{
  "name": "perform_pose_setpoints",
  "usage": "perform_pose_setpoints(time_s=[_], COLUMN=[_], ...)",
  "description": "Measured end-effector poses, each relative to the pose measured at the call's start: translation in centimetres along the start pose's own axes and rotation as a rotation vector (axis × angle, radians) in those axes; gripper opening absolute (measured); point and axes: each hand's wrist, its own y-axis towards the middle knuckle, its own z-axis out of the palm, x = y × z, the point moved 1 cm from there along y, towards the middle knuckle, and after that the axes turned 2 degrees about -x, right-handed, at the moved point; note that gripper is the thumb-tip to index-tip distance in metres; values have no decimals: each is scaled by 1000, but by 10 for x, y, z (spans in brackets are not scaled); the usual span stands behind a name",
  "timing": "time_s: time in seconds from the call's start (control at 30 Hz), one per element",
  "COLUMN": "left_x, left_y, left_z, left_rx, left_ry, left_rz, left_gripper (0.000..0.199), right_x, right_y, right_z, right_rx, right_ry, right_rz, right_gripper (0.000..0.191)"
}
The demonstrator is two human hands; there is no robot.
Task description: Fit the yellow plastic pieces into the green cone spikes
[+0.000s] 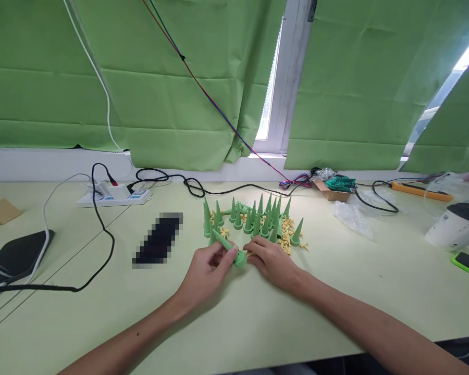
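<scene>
My left hand (205, 268) is closed around a green cone (239, 259), which lies tilted with its tip up and left and its round base toward my right hand. With fingers pinched, my right hand (273, 261) holds a small yellow piece (250, 254) against or very near that base; whether it touches is too small to tell. Just beyond both hands, several more green cones (257, 221) stand upright on the table. Loose small yellow pieces (287, 232) lie among them and to their right.
A white power strip (115, 198) with black cables sits at the back left. A blurred dark object (158, 240) lies left of my hands. At the back right are a small cardboard box (330, 191), clear plastic bags (354, 219) and a white container (455, 226).
</scene>
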Motion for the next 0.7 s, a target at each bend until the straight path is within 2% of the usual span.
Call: perform_pose_setpoints(time_s=[0.13,0.27,0.5,0.7], left_x=[3,6,9,9], left_y=[-2,-3,-1,-2], left_z=[2,4,6,5], left_rx=[34,57,85,94], left_ry=[250,386,432,387], left_rz=[137,192,200,184], left_gripper=[41,41,38,33], right_x=[1,0,2,8], right_y=[-1,-1,-2,-3], right_z=[-1,-1,-5,-7], right_rx=[-70,-163,-278,-306], right_ry=[82,198,302,326], right_rz=[-23,-77,-160,-208], right_gripper=[16,15,15,16])
